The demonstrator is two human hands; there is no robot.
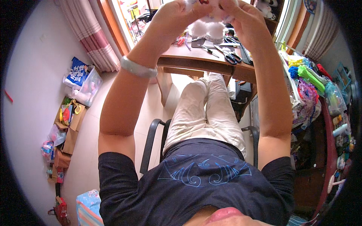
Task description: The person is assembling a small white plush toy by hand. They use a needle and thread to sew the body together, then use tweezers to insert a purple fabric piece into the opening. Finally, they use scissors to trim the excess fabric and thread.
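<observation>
My left hand (pixel 176 16) and my right hand (pixel 247 18) are raised in front of me at the top of the view. Between them they grip a pale, fluffy white piece (pixel 214 16) with small red and coloured bits, partly cut off by the upper edge; its exact kind I cannot make out. The fingers of both hands are bent in and pressed to its two sides. Just below it show round white fluffy balls (pixel 206 31); whether they hang from the piece or lie on the desk I cannot tell. A pale bangle (pixel 138 67) circles my left wrist.
Black-handled scissors (pixel 232 58) and a small cutting tool (pixel 211 52) lie on the wooden desk (pixel 181 52). Bright craft bundles (pixel 311 77) crowd a shelf at right. An open cardboard box (pixel 77 118) and a clear plastic bin (pixel 90 88) stand along the left wall. Chair armrests (pixel 151 145) flank me.
</observation>
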